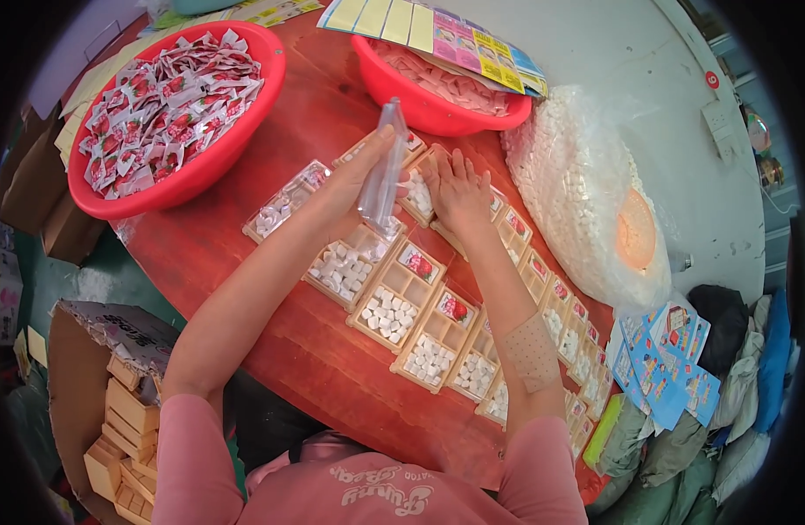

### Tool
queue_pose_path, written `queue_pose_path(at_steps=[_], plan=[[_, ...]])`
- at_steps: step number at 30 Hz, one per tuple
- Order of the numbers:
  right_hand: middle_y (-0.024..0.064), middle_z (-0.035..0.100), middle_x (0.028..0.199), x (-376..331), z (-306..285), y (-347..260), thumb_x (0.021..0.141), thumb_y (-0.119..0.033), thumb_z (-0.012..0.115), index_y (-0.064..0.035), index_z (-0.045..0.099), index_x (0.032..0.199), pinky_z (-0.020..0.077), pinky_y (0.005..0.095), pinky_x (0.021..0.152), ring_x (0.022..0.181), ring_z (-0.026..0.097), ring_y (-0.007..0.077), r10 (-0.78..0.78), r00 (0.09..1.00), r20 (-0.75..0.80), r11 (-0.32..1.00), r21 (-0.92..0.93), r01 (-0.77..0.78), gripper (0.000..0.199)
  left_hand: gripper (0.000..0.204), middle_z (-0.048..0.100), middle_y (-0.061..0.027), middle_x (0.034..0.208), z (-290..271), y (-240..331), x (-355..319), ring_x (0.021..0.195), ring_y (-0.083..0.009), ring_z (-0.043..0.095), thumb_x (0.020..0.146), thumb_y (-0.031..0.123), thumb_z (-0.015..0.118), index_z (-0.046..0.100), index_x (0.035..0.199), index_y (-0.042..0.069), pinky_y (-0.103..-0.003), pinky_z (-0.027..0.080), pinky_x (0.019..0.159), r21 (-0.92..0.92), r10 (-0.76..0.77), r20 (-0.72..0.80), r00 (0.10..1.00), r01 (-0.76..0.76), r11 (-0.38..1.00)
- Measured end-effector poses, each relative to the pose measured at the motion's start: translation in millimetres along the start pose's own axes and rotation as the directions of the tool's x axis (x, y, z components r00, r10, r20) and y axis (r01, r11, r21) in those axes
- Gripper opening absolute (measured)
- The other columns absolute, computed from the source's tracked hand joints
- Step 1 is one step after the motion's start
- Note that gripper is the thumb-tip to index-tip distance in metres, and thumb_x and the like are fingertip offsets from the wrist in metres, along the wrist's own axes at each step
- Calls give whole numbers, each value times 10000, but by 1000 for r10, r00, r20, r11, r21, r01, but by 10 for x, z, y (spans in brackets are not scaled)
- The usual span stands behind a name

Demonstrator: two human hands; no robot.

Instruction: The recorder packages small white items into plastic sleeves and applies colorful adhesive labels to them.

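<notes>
My left hand (357, 175) is closed around a thin stack of clear plastic covers (386, 162), held upright above the wooden trays. Beside it, my right hand (461, 188) lies palm down with its fingers stretched out over a tray at the far end of the row; the palm hides what is under it. The small compartmented wooden trays stand in slanting rows. Many hold white pellets (388, 313) in one compartment and a strawberry-printed sachet (418, 261) in another. Shiny clear plastic covers a tray (277, 213) left of my left forearm.
A red basin (267, 87) of strawberry-printed sachets stands at the far left. Another red basin (437, 118) holds pink packets under printed sheets (420, 26). A large clear bag of white pellets (569, 192) leans at right. A cardboard box (78, 385) of wooden trays sits lower left.
</notes>
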State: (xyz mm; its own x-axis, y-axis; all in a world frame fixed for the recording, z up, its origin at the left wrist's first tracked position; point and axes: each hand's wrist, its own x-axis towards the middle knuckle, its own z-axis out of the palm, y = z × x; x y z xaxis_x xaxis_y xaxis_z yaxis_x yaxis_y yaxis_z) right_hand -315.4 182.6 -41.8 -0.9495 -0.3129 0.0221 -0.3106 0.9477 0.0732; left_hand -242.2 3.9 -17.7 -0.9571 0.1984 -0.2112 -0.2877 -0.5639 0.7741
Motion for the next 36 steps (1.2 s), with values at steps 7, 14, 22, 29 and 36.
queue_pose_path(at_steps=[7, 14, 22, 29, 36], plan=[[150, 258, 1425, 15, 11, -24, 909, -529, 191, -207, 208, 1405, 135, 529, 1053, 1295, 289, 320, -9, 1000, -6, 1000, -6, 8, 592, 611, 529, -46, 820, 6, -48, 80, 722, -152, 564, 768, 618, 535, 483, 1100, 108, -307, 504, 598, -7, -1, -53, 999, 0, 1000], [123, 226, 1444, -21, -56, 69, 910, -519, 173, -191, 208, 1407, 89, 521, 1065, 1318, 249, 293, -21, 998, 60, 999, -36, 23, 596, 652, 439, -63, 810, 94, -68, 66, 748, -161, 455, 736, 658, 537, 495, 947, 42, -320, 423, 662, 126, -68, -107, 992, 81, 989], [148, 310, 1386, -18, -130, 144, 912, -460, 297, -137, 326, 1340, 151, 515, 1046, 1272, 314, 296, -96, 989, -115, 995, -20, 94, 536, 719, 489, -71, 870, 60, -63, -45, 805, -175, 504, 731, 664, 542, 482, 1077, 36, -332, 444, 677, 35, 22, -127, 992, -18, 999], [45, 613, 745, -600, -721, -508, 828, -214, 631, -13, 586, 910, 476, 215, 542, 614, 575, 109, -242, 948, 206, -126, 962, -242, 222, 655, 514, -23, 740, 20, -1, -356, 657, -111, 521, 789, 677, 427, 523, 932, 45, -237, 442, 578, -88, 65, 166, 984, -51, 995], [34, 604, 715, -735, -764, -688, 819, -170, 638, -14, 582, 881, 483, 183, 502, 580, 576, 76, -333, 905, 266, -303, 878, -370, 177, 592, 502, 32, 647, 42, 16, -517, 484, -50, 456, 786, 682, 414, 519, 765, 100, -189, 392, 468, -94, 36, 202, 979, -17, 995]])
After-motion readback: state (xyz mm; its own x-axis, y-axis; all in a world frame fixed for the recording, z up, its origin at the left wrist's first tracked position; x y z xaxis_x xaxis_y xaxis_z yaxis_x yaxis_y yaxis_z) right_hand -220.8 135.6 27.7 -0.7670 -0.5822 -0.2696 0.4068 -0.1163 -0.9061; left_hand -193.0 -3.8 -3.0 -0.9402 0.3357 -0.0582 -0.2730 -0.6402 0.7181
